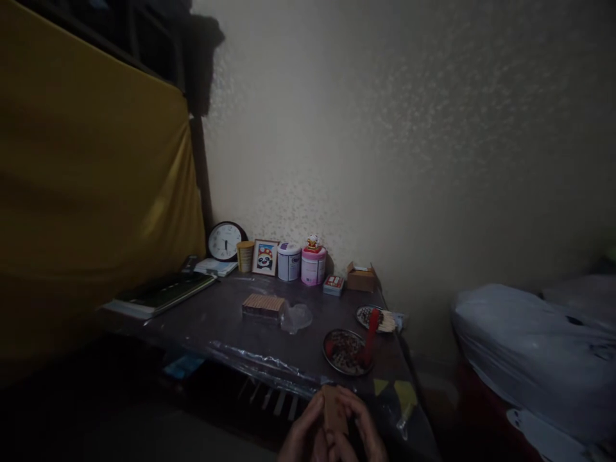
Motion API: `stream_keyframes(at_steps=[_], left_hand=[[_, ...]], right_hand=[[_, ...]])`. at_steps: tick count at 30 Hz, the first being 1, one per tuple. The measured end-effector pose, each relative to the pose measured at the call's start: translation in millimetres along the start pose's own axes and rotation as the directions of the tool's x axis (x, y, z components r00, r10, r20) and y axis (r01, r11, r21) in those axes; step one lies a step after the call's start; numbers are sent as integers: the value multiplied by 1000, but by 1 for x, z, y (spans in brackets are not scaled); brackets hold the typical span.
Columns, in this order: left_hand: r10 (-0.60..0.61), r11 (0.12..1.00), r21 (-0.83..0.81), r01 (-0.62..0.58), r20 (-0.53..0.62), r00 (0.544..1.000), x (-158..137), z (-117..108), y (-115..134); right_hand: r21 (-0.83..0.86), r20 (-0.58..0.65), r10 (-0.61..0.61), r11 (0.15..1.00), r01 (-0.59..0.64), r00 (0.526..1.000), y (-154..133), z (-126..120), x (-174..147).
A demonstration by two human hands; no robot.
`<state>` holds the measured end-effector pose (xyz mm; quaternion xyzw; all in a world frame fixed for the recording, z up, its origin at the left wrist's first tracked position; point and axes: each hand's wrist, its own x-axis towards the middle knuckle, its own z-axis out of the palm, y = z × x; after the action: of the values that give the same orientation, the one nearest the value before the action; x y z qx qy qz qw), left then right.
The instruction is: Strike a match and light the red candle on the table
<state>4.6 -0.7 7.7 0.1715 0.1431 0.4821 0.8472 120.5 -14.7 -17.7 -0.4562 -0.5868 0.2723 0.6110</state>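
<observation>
Both my hands closed around a small brown box at the near edge of a dim table.

My left hand and right hand press together on the small brown box, fingers wrapped on either side; the bottom of the frame cuts off my wrists and the box's lower end, and I cannot read its face in the gloom. Just beyond it on the table sits a round dish of dark bits with a red thing across it, a second dish farther right. Mid-table lies a flat tan block beside crumpled clear plastic. Against the far wall stand a clock, a panda picture, a white tin and a pink tin. Under the table all is too dark to tell.
</observation>
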Motion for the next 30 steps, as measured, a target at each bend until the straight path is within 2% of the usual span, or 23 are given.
stream_keyframes(at_steps=[5,12,17,20,27,30], left_hand=[[-7,1000,3,7,25,1000,-1,1,2],[17,1000,-9,-17,59,998,-1,6,-1],[35,999,-29,-33,66,997,-5,11,-1],[59,998,-2,-59,101,993,-3,8,-2],[80,996,32,-84,128,989,1,3,-9],[84,995,41,-90,119,989,-2,4,-7]], right_hand=[[3,25,-10,1000,10,1000,-3,-1,2],[14,50,55,998,-56,997,-3,-3,4],[53,170,100,993,-110,980,0,-11,8],[90,190,142,983,-161,971,-1,-15,10],[166,164,206,958,-233,965,-23,-13,6],[172,205,199,957,-235,958,-33,-16,8]])
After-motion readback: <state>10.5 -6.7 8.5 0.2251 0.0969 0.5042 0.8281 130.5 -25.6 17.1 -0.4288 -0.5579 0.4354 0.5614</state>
